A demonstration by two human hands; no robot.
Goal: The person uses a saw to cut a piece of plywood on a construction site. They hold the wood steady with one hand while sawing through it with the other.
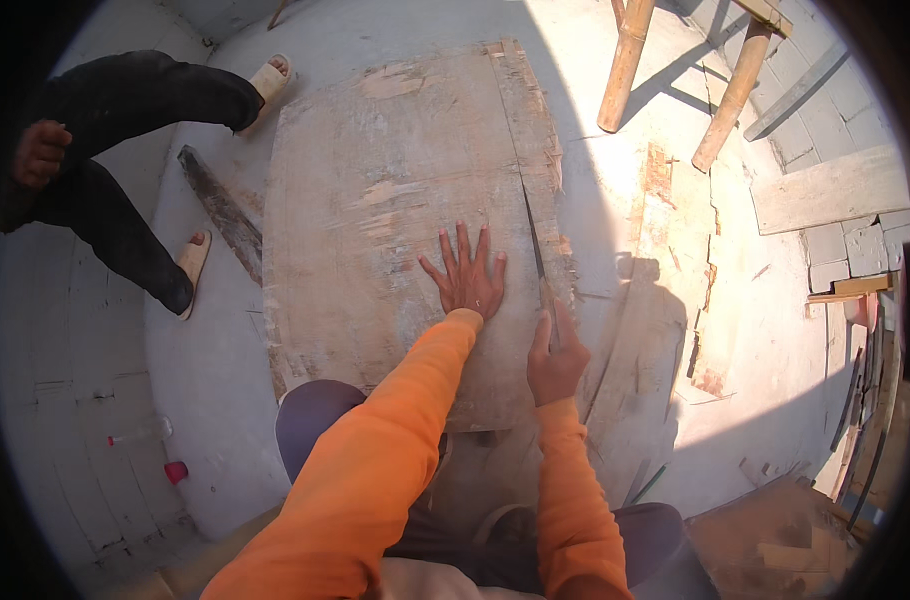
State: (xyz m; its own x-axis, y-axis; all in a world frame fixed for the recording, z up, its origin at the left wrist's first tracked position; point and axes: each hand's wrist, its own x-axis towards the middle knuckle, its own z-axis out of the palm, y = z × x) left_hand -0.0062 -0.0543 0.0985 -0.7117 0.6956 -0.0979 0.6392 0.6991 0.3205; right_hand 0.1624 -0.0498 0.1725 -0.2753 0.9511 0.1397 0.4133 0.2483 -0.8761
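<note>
A worn, flaking sheet of plywood (350,255) lies in front of me. My left hand (472,280) presses flat on it, fingers spread, left of a long dark line that runs up toward the far edge. In my right hand (557,368), the fingers are wrapped around the handle of a handsaw, near the sheet's right edge. The saw's thin dark blade (535,235) is seen nearly edge-on and lies along that line, pointing away from me. My fingers hide most of the handle. Orange sleeves cover both my forearms.
Another person in dark trousers (125,225) and sandals is at the left. A dark wood strip (220,210) lies beside the sheet. Bamboo legs (627,65) stand at the far right, near a pale board (830,190). Wood scraps (790,540) lie at lower right.
</note>
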